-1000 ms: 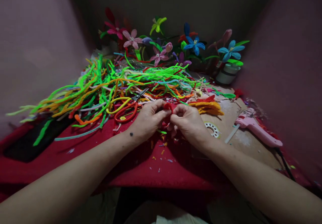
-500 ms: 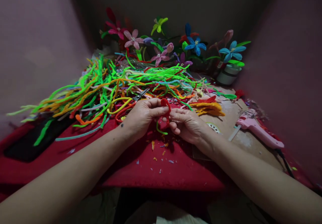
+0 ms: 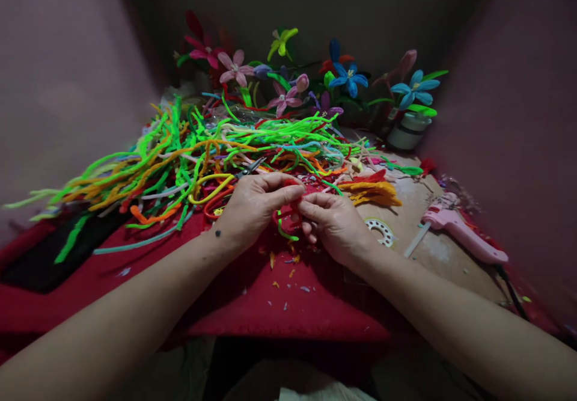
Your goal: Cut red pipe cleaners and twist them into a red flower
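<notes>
While the left hand (image 3: 252, 205) and right hand (image 3: 336, 223) pinch a red pipe cleaner (image 3: 288, 216), bare red cloth (image 3: 288, 311) lies nearer. Its loop stood higher before.

There are two hands, the left hand (image 3: 252, 208) and the right hand (image 3: 339, 225), with one red pipe cleaner (image 3: 285, 216) between them. There is one pair of scissors (image 3: 250, 168), one pink glue gun (image 3: 460, 229), one white jar (image 3: 406, 131) and one white ring (image 3: 381, 231). I count about ten fuzzy flowers (image 3: 349, 79), but the dark makes it hard to be sure. The heap of pipe cleaners (image 3: 202, 148) has too many to count.
</notes>
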### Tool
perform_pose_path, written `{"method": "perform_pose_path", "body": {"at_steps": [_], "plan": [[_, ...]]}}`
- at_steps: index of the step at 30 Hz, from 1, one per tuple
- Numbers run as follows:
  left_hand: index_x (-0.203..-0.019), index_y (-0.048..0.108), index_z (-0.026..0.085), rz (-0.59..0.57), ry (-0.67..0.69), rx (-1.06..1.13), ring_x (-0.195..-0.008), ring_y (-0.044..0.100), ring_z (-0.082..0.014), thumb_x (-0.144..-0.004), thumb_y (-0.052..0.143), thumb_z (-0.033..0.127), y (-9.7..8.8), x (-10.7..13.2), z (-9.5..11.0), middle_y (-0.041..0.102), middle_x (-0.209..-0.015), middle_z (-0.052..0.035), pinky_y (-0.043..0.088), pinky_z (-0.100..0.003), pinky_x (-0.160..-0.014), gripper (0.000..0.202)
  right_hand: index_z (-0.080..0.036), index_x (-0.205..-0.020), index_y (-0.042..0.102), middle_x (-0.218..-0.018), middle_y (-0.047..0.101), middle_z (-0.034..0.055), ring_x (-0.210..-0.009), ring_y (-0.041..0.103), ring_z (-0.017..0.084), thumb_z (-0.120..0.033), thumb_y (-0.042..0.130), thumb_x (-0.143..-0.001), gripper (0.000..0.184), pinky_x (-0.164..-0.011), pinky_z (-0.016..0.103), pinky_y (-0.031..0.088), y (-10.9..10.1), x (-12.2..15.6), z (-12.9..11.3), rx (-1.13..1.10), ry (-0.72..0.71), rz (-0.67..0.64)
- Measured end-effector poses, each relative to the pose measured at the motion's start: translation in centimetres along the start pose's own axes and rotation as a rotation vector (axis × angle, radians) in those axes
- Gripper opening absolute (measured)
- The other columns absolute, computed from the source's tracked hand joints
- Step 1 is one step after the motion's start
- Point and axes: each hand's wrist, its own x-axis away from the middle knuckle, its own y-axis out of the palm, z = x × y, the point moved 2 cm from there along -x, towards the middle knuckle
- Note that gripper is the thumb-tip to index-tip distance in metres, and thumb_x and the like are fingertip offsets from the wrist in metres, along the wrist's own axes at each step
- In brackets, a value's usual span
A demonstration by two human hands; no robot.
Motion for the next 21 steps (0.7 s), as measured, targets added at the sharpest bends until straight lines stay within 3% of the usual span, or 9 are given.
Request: {"method": "perform_pose_path", "body": {"at_steps": [6, 15, 21], "plan": [[-0.074, 0.06, 0.015, -0.094, 0.007, -0.037, -0.062, 0.056, -0.0126, -0.08, 0.059, 0.036, -0.2, -0.3, -0.7, 0.062, -0.067, -0.0003, 0.043, -0.025, -0.061, 0.022, -0.015, -0.072, 0.066, -0.055, 0.062, -0.0013, -0.039, 0.048, 0.007, -0.033, 0.073, -0.067, 0.02, -0.034, 0.018, 0.035, -0.1, 0.0, -0.2, 0.042, 0.007, -0.074], [-0.078, 0.059, 0.014, -0.165, 0.109, -0.517, -0.064, 0.05, -0.0139, -0.082, 0.048, 0.035, -0.6, -0.3, 0.3, 0.058, -0.071, -0.0015, 0.04, -0.027, -0.061, 0.024, -0.015, -0.066, 0.063, -0.047, 0.059, -0.0038, -0.033, 0.041, 0.006, -0.025, 0.074, -0.064, 0.015, -0.031, 0.018, 0.03, 0.1, 0.1, -0.3, 0.113, -0.008, 0.008], [-0.077, 0.063, 0.013, -0.143, 0.039, -0.423, -0.062, 0.051, -0.0132, -0.075, 0.056, 0.035, -1.3, -0.8, 0.4, 0.059, -0.069, -0.0015, 0.039, -0.025, -0.059, 0.023, -0.015, -0.064, 0.061, -0.048, 0.059, -0.0034, -0.032, 0.04, 0.005, -0.027, 0.073, -0.064, 0.017, -0.029, 0.018, 0.027, 0.3, 0.2, -0.2, 0.131, -0.005, 0.066]]}}
